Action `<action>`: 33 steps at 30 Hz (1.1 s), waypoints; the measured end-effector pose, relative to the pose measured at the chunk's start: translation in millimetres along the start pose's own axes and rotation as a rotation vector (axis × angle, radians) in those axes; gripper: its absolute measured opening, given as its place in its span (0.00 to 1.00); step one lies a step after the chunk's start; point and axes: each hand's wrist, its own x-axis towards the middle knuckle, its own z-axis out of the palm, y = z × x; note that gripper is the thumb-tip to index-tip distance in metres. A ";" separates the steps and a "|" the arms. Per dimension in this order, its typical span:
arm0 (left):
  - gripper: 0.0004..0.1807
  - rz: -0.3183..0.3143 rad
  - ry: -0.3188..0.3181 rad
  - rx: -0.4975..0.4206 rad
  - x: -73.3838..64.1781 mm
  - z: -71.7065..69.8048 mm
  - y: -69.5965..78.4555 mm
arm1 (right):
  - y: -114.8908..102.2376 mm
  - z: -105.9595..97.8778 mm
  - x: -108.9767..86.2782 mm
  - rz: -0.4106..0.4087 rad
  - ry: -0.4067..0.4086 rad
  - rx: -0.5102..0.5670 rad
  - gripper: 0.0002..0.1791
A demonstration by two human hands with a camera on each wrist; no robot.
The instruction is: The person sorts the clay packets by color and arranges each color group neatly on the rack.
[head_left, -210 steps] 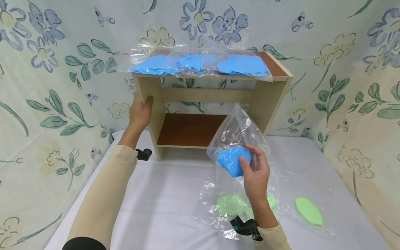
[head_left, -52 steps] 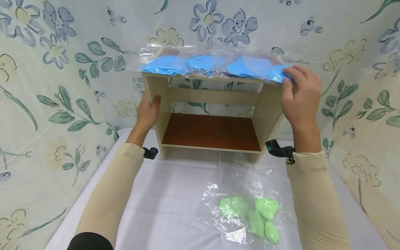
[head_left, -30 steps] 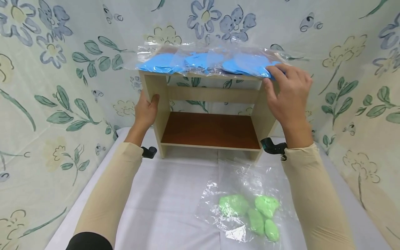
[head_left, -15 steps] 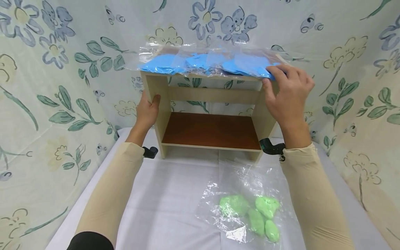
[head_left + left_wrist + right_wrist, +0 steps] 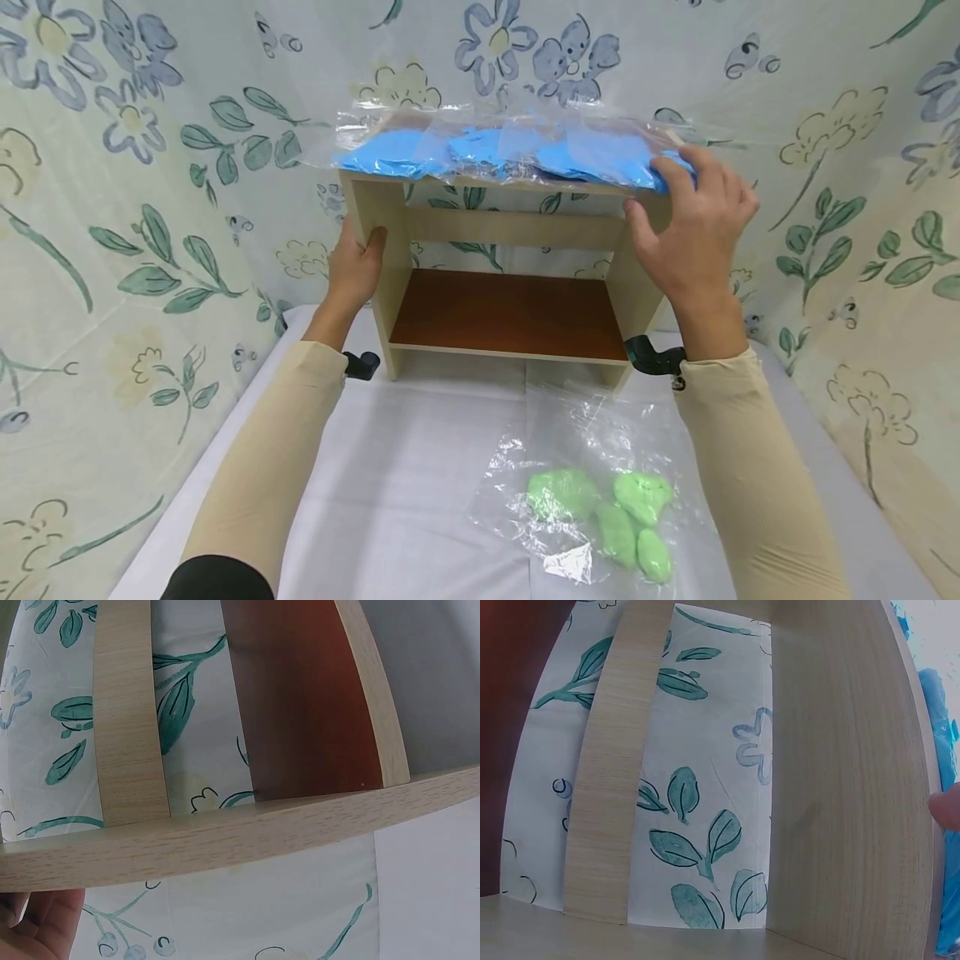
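A small two-tier wooden shelf stands on the white-covered table. My left hand holds its left side panel, thumb toward the front edge; in the left wrist view, part of the left hand shows beside the panel. Along the shelf's top lie clear plastic bags of flat blue pieces. At the top right corner is my right hand, its fingers bent over the rightmost blue bag and its thumb spread apart below the board's front edge. In the right wrist view, one fingertip shows at that edge.
Clear bags with several green lumps lie on the white cloth in front of the shelf, close to my right forearm. The lower brown board is bare. Floral curtains enclose the back and sides.
Earlier my right hand held a bag of blue material above the table; afterwards it was at the shelf's top right. Since half a second ago, its thumb and fingers have spread. The left hand stays put.
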 end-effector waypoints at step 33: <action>0.31 -0.011 -0.009 -0.005 0.1 0.1 0.1 | 33.2 -5.6 -173.5 -0.088 -0.066 0.128 0.16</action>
